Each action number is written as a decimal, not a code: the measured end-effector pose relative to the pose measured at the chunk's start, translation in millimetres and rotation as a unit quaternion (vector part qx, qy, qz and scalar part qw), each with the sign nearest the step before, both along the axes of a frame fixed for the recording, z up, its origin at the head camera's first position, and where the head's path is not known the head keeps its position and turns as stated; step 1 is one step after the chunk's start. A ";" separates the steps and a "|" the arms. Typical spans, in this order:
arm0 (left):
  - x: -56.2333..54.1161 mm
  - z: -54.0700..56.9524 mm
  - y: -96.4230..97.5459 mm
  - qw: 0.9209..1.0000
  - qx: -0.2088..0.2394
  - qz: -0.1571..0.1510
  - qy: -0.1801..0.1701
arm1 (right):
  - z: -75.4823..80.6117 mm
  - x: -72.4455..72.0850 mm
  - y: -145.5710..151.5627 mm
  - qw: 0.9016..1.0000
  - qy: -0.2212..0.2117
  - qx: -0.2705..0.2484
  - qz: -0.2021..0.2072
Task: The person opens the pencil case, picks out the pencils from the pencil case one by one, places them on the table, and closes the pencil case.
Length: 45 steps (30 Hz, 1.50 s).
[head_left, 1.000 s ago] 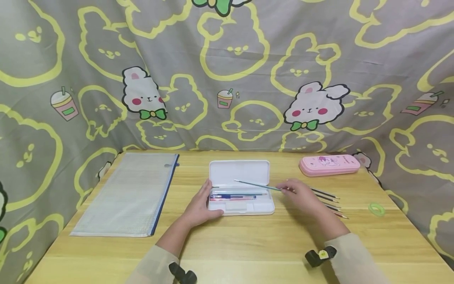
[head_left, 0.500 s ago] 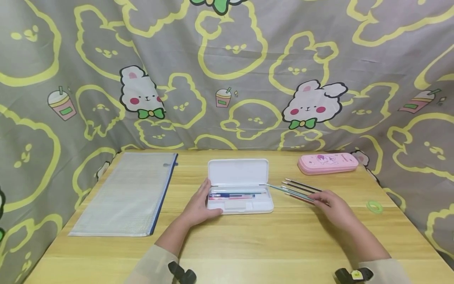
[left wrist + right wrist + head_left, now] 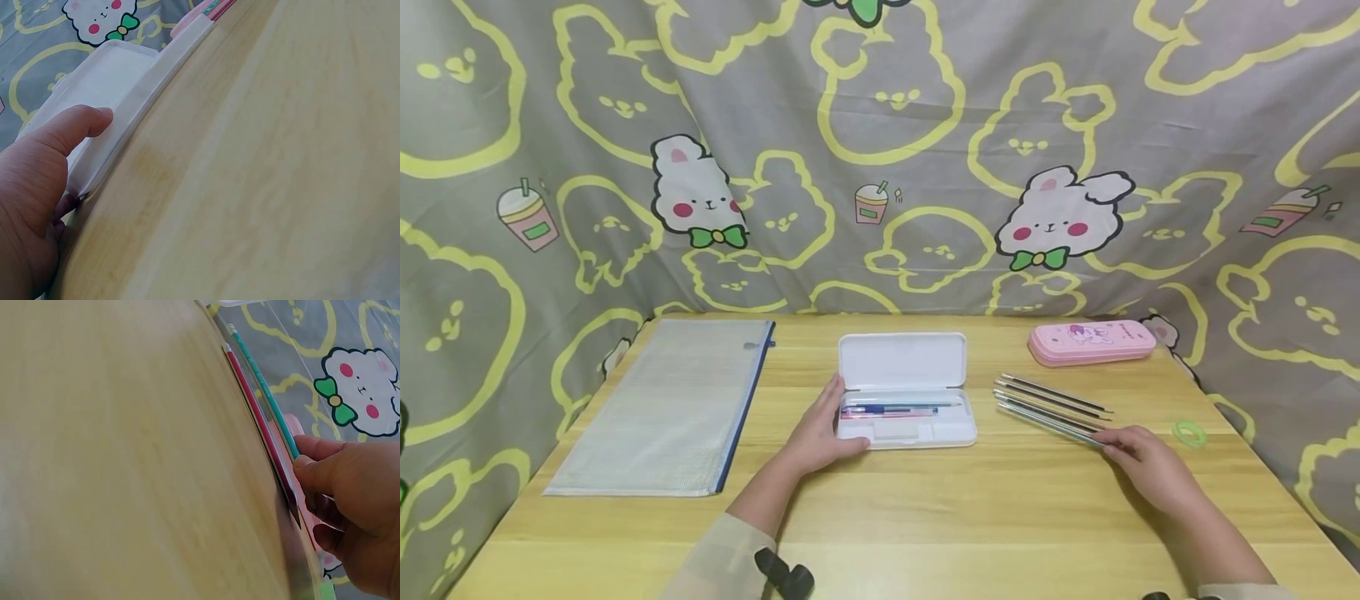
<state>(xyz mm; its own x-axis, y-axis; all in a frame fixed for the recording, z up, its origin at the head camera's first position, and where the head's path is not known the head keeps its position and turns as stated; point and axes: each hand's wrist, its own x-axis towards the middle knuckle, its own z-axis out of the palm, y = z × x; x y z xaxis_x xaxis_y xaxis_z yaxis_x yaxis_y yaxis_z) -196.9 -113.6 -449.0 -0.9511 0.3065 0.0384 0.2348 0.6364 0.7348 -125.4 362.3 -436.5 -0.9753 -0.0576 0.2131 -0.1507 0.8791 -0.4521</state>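
A white pencil case (image 3: 902, 361) lies open near the middle of the table, its lid raised at the back. My left hand (image 3: 816, 432) grips its left end, thumb over the front rim. Inside lie a blue-capped pen (image 3: 880, 410), a pinkish pen and a light-blue pencil. To the right of the case, my right hand (image 3: 1152, 468) pinches a teal pencil (image 3: 262, 389) near its right end between thumb and forefinger. This pencil is alongside a red pencil (image 3: 258, 407) and several dark pencils (image 3: 1056, 392), which lie slanted in a loose row.
A pink pencil box (image 3: 1093, 343) with a bunny picture is at the back right. Beyond my right hand lies a green ring (image 3: 1190, 433). A mesh zip pouch (image 3: 658, 408) with a blue edge covers the left side. Patterned cloth (image 3: 925, 167) hangs behind the table.
My right hand has moved right and nearer to me, carrying the teal pencil from over the case to beside the other pencils. My left hand stays on the case.
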 end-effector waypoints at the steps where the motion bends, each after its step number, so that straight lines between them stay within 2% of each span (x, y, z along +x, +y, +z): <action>1: -0.4 0.1 -0.1 1.000 -0.001 0.000 0.000 | -0.2 0.7 0.8 1.000 -0.006 -0.001 -0.001; 7: -0.8 0.5 -0.4 1.000 0.000 -0.001 0.002 | -0.3 3.6 3.8 0.999 -0.047 -0.013 0.001; 12: 0.4 0.1 -0.3 1.000 -0.002 -0.001 0.006 | -1.5 4.5 6.1 0.998 -0.061 -0.016 0.000; 21: 1.0 -0.4 -0.3 1.000 -0.001 0.002 -0.001 | -2.9 4.2 8.0 0.998 -0.065 -0.017 -0.002; 27: 0.5 -1.1 -0.4 1.000 -0.003 0.002 -0.003 | 2.6 0.7 -1.3 0.999 -0.037 -0.011 -0.006; 34: 0.1 -0.7 0.0 1.000 0.002 0.001 0.000 | 12.1 -18.0 -33.9 0.999 -0.005 -0.031 0.009; 37: 0.1 -0.8 -0.2 1.000 0.002 0.001 0.001 | 17.4 -29.7 -53.4 0.998 0.004 -0.049 0.030; 45: 0.0 -2.4 -1.1 1.000 0.002 0.000 0.004 | 26.5 -55.6 -106.8 0.992 -0.003 -0.081 0.097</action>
